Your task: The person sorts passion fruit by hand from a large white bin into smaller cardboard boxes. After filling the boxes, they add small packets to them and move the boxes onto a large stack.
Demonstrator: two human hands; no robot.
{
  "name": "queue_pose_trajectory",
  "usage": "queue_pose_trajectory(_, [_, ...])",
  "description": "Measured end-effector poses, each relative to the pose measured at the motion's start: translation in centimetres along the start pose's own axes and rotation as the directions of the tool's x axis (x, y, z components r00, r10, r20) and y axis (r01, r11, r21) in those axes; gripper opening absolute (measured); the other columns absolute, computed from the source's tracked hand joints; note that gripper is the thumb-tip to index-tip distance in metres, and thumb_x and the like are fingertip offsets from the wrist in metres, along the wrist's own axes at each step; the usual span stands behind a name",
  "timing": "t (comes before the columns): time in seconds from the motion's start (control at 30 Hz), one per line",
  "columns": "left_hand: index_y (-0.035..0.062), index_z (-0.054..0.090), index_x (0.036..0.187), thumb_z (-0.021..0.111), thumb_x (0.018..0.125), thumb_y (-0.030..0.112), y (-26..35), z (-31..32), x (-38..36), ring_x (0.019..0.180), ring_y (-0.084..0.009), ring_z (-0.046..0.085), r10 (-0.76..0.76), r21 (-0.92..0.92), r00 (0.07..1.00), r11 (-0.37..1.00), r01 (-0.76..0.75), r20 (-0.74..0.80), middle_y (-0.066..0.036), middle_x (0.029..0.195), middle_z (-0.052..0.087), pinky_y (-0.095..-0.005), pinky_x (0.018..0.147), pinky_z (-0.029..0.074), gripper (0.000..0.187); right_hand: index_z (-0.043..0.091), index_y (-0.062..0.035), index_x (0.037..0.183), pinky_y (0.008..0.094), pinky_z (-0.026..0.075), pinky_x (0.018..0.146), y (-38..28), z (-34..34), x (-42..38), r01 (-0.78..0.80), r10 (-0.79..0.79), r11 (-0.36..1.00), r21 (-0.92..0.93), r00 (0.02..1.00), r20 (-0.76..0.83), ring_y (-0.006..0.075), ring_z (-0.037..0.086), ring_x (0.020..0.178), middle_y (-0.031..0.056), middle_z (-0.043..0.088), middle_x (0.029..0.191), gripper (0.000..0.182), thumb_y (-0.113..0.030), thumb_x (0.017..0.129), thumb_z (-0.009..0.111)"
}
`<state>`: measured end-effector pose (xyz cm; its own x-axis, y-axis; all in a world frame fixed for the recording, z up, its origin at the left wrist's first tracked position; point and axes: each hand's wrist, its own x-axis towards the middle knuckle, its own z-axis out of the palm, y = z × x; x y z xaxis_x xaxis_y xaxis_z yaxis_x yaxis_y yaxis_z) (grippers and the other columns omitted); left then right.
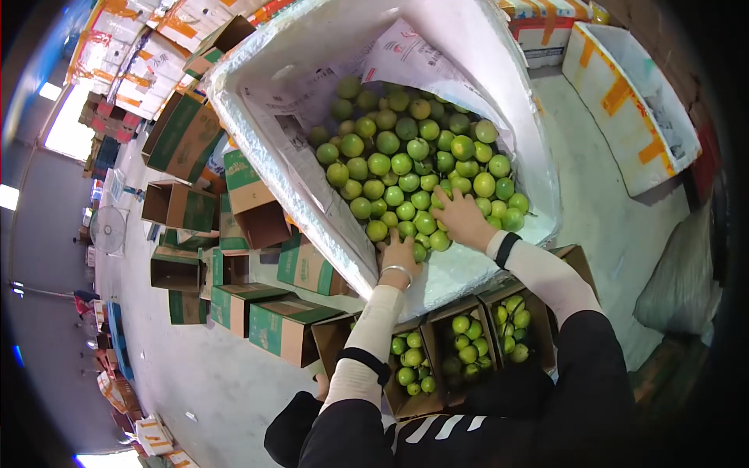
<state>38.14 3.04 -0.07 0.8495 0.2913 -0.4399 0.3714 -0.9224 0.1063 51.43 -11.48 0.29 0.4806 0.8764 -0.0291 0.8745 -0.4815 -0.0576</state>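
Observation:
A large white foam box (pixel 273 168) lined with printed paper holds many round green fruits (pixel 401 164), some of them yellowish. My left hand (pixel 398 256) reaches over the box's near side and rests on fruits at the pile's near left edge. Its fingers are slightly apart, and I see no fruit lifted in them. To its right, my right hand (pixel 462 218) lies over the near part of the pile. Fingers spread, it touches the fruits beneath; its fingertips are partly hidden among them. Just below the foam box stand narrow cardboard boxes (pixel 434 343) with similar green fruits inside.
Several green-and-brown cartons (pixel 269 327) stand on the floor to the left. Another white foam box (pixel 616 93) with orange tape sits at the right. A pale plastic sack (pixel 677 285) lies below it. Taped boxes (pixel 148 66) are stacked at the upper left.

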Motion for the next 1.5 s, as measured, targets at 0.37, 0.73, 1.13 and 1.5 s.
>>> queue_pose_trajectory(0.37, [0.019,0.059,0.123,0.08,0.066,0.034,1.7,2.8,-1.8,0.11,-0.041,0.055,-0.164,-0.282,0.948,0.956,0.084,-0.274,-0.024,0.14,0.033,-0.046,0.094,0.044,0.062,0.052,-0.0044,0.124,0.0277,0.053,0.07,2.3,-7.9,-8.5,-0.277,0.128,-0.566,0.776,0.901,0.415,0.0158,0.061,0.087,0.0068,0.061,0.105,0.048,-0.028,0.085,0.066])
queue_pose_trajectory(0.73, [0.0049,0.059,0.122,0.077,0.079,0.035,-9.3,-12.9,-15.8,0.092,-0.0215,0.063,0.657,-0.752,0.503,0.659,-0.023,0.561,-0.008,0.095,0.066,-0.0326,0.083,0.049,0.055,0.055,-0.0039,0.115,0.0299,0.054,0.055,-11.3,-7.5,-11.5,-0.864,-0.732,-0.404,0.3,0.502,0.461,0.0196,0.064,0.072,0.0109,0.064,0.101,0.043,-0.042,0.095,0.051])
queue_pose_trajectory(1.13, [-0.0019,0.063,0.105,0.058,0.085,0.022,-10.0,-6.5,-15.3,0.073,-0.0327,0.069,0.019,-0.201,0.539,0.938,0.282,0.842,-0.021,0.085,0.067,-0.0391,0.06,0.055,0.031,0.037,-0.0066,0.144,0.0368,0.052,0.087,-17.4,-4.2,-6.3,-0.734,-0.654,-0.248,0.632,0.609,0.45,0.0249,0.063,0.103,0.0151,0.062,0.119,0.061,-0.037,0.094,0.056])
queue_pose_trajectory(1.5, [0.025,0.014,0.152,0.071,0.079,0.037,2.4,0.3,1.0,0.114,-0.0486,0.05,-0.228,-0.191,0.971,0.952,0.237,0.071,-0.029,0.146,0.024,-0.0492,0.094,0.045,0.093,0.05,-0.0085,0.13,0.0439,0.044,0.065,2.8,-0.6,-5.2,-0.243,0.249,0.965,-0.097,0.967,0.058,0.031,0.061,0.088,0.0196,0.058,0.103,0.054,-0.027,0.081,0.063])
